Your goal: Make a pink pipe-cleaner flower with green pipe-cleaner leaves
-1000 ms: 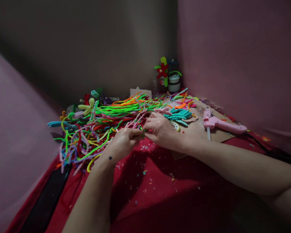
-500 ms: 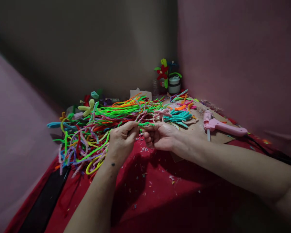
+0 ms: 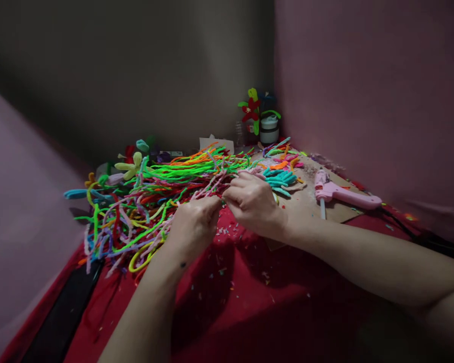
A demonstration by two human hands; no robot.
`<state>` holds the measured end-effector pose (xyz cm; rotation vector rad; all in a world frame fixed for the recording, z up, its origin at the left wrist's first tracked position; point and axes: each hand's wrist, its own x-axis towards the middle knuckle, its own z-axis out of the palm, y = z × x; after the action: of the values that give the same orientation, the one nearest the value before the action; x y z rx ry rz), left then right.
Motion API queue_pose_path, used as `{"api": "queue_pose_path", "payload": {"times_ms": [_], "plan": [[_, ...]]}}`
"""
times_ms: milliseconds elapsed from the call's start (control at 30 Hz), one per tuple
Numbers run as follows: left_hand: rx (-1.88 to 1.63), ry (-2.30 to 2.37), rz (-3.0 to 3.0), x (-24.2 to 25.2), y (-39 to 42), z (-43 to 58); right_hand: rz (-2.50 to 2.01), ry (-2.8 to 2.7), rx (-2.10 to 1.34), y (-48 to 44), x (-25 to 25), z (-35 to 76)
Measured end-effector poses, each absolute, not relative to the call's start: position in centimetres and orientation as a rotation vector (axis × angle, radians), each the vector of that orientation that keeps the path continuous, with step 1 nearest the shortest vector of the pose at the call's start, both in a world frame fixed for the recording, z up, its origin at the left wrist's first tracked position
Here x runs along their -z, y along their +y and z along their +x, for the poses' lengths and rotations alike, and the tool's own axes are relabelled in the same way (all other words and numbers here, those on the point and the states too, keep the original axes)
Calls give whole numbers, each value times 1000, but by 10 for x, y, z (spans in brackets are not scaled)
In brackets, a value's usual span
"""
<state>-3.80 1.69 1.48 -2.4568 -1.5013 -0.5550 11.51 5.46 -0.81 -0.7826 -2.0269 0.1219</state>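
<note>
My left hand [image 3: 197, 222] is closed, thumb and fingers pinched together in front of the pipe cleaner pile. My right hand [image 3: 254, 204] is turned knuckles up, its fingers curled in, close against the left fingertips. Between the two hands a small bit of green pipe cleaner [image 3: 223, 201] shows; the fingers hide most of it. Just behind them spreads a big heap of pipe cleaners [image 3: 181, 172] in green, orange, pink, red and purple. Teal pipe cleaner pieces [image 3: 279, 178] lie beyond my right hand.
A pink glue gun [image 3: 348, 195] rests on a cardboard sheet [image 3: 306, 194] at the right, its cord trailing away. Pipe cleaner flowers [image 3: 251, 109] stand by a lidded jar [image 3: 269, 130] at the back. Fuzz scraps litter the red cloth [image 3: 245, 302]. A black object [image 3: 66, 307] lies left.
My right hand has rolled over from palm up to knuckles up. The green pipe cleaner, earlier stretched visibly between both hands, is now mostly covered by fingers. The view has shifted slightly.
</note>
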Motion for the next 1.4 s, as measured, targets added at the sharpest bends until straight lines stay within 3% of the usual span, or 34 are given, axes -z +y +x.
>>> {"api": "queue_pose_path", "payload": {"times_ms": [100, 300, 533, 633, 733, 867, 1000, 1100, 1267, 1400], "plan": [[522, -1422, -2629, -17, 19, -48, -833, -1998, -287, 61, 4, 112], [352, -1302, -2628, -16, 24, -57, -1017, -2239, -956, 65, -7, 114], [293, -1296, -2533, -18, 22, -50, -965, -2141, -1059, 59, -5, 115], [748, -1390, -2175, -24, 16, -44, -921, -1885, -1149, 61, -4, 115], [1494, -1645, -1797, -28, 13, -40, -790, -1636, -1194, 62, -4, 115], [2359, -2195, -1983, -23, 19, -33, -672, -1535, -1218, 58, 0, 112], [2835, -2147, -2095, -12, 25, -25, -732, -1576, -1275, 53, 6, 107], [2767, -2130, -2145, -8, 25, -25, -715, -1628, -1358, 54, 11, 106], [2343, -2241, -2413, -7, 25, -34, -671, -1617, -1501, 55, 12, 105], [2238, -2384, -2181, -9, 28, -38, -762, -1628, -1497, 50, 11, 104]]}}
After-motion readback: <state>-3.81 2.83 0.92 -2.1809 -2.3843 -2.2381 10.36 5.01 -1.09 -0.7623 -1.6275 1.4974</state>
